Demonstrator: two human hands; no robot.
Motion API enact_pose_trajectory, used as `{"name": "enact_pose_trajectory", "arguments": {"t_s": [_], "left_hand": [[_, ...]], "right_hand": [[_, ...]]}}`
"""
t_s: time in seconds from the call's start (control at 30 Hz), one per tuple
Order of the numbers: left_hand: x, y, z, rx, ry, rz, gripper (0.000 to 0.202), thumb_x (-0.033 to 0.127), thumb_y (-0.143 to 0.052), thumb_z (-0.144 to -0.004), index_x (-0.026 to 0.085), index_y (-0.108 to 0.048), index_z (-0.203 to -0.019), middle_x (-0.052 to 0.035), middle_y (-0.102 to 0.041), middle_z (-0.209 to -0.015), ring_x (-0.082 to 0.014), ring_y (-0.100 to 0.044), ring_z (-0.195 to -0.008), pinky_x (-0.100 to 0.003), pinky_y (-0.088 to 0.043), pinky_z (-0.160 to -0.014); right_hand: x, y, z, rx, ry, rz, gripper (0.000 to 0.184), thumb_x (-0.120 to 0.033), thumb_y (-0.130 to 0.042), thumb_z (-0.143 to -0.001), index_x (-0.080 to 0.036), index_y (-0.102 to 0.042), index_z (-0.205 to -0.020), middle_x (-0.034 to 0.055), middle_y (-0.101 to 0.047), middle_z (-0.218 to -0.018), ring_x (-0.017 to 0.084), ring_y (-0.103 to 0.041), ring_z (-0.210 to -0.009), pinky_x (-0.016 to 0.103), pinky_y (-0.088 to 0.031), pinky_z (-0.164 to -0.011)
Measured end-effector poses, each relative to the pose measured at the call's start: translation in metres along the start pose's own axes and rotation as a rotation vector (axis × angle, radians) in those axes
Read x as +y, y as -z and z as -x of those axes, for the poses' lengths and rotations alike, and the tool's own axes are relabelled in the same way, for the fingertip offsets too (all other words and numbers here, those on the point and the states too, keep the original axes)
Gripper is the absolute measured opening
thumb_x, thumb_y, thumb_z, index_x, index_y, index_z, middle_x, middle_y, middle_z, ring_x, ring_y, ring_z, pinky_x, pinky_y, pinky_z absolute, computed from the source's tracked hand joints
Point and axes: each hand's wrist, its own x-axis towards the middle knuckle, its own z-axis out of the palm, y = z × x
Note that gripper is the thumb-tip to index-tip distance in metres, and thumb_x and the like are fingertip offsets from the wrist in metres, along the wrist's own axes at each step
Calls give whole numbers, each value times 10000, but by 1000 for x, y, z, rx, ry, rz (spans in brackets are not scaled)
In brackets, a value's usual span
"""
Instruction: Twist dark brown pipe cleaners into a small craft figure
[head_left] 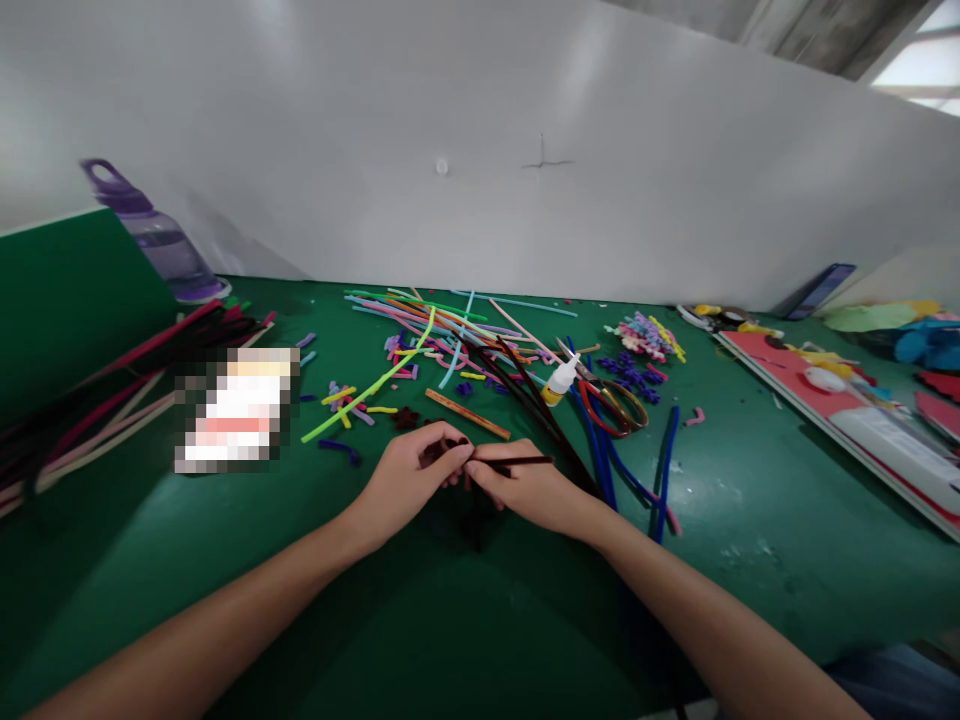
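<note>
Near the front middle of the table, my left hand (pixel 409 475) and my right hand (pixel 532 485) meet fingertip to fingertip. Between them is a dark brown pipe cleaner (pixel 529 461), its straight end lying across the right fingers. My left fingers pinch its bent part, which is mostly hidden by the hand. Just beyond the hands lie a brown wooden stick (pixel 469 414) and a small dark brown bent pipe-cleaner piece (pixel 406 418). Long dark brown pipe cleaners (pixel 544 405) run back from beside my right wrist.
A glue bottle (pixel 561 380) leans by red-handled scissors (pixel 611 408). Colourful pipe cleaners (pixel 420 310) pile at the back, blue ones (pixel 667 470) lie right. A pixelated object (pixel 240 415) and a water bottle (pixel 169 245) are left; a red board (pixel 795 385) is right. A white wall (pixel 375 150) stands behind.
</note>
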Motion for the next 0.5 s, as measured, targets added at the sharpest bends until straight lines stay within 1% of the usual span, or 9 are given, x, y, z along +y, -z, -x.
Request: {"name": "enact_pose_trajectory", "arguments": {"t_s": [0.3,0.5], "left_hand": [[-1,0,0,-6,-10,-21,191,341,-529,-844,165,-579,-791,15,-557,-642,-123,-532,-595,-224,-434,-575],[-2,-1,0,-4,-16,-49,197,354,-516,-845,172,-575,-800,14,-556,-645,-130,-540,-595,-225,-439,-571]], "right_hand": [[1,0,0,-4,1,7,235,-225,-424,-900,-175,-632,-802,-30,-560,-619,88,-464,-564,191,-356,-564],[-4,1,0,-21,17,34,241,-197,-417,-893,-164,-623,-774,-29,-554,-628,85,-445,-561,192,-336,-545]]}}
